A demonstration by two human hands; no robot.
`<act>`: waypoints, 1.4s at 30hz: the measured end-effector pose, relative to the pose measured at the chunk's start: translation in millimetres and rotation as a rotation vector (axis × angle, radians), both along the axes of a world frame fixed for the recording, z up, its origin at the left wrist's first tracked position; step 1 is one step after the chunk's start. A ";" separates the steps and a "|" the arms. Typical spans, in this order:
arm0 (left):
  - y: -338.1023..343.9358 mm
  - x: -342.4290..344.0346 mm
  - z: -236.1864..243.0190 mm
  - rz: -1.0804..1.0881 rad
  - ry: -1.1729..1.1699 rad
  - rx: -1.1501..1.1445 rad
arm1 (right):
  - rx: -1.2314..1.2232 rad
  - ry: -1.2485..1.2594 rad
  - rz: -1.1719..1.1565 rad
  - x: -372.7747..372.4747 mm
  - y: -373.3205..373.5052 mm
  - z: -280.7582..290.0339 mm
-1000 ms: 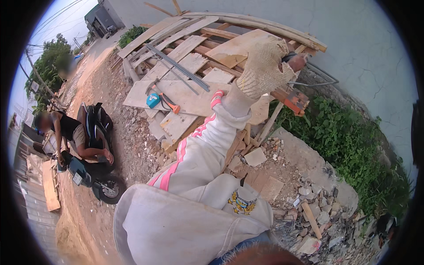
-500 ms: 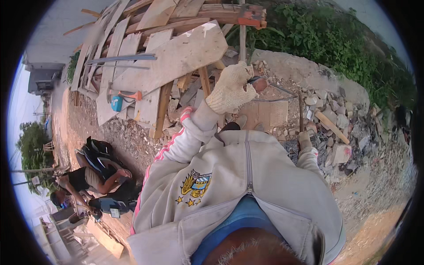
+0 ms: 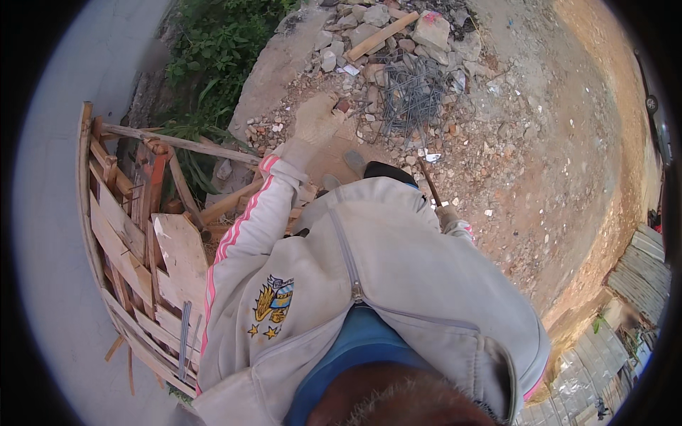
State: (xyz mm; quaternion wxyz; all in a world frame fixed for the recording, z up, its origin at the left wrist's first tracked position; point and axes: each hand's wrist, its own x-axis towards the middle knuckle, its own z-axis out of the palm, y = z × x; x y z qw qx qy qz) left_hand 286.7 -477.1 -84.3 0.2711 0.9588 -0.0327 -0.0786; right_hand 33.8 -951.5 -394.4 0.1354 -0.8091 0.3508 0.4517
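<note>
Pictured on rubble-strewn ground, left of a grey wire tangle (image 3: 412, 98): a left hand (image 3: 316, 119) in a cream knit glove, fingers curled around a small reddish-brown piece (image 3: 342, 106), too blurred to identify. Clasped at the finger side of the glove, between hand and tangle, just short of the wire and apart from the palm's outer edge. Shown closer to the wearer than the tangle, slightly right of its middle: a right hand (image 3: 446, 215), partly hidden by the jacket (image 3: 426, 263), closed on a slim brown stick (image 3: 429, 181). Angled out of that grip toward the tangle, with finger placement impossible to tell. Also seen on the wearer's side of the tangle, to its left: grey shoes (image 3: 355, 162). Heaped just beyond the tangle: broken stone (image 3: 432, 32) and a short wooden batten (image 3: 382, 35). Spread well to the left of the tangle: green plants (image 3: 213, 57) and, closer to the wearer, a stack of boards (image 3: 183, 248) bearing thin grey bars (image 3: 185, 334).
</note>
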 end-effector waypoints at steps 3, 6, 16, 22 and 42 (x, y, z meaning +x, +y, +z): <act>-43.4 19.5 3.8 -0.047 -0.096 -0.045 | -0.004 0.028 -0.137 -50.6 -16.9 36.5; -83.6 33.9 -11.6 -0.255 -0.233 0.051 | 0.013 0.032 -0.189 -64.5 -20.4 58.1; 17.4 -58.6 -80.2 -0.119 0.180 0.078 | 0.282 -0.152 0.070 116.5 16.1 54.0; 111.6 -179.6 -17.0 0.492 0.149 0.068 | 0.521 -0.087 0.285 272.4 111.8 53.7; 207.2 -623.0 99.4 2.378 -0.499 0.479 | 1.331 -0.795 0.841 319.6 459.0 269.2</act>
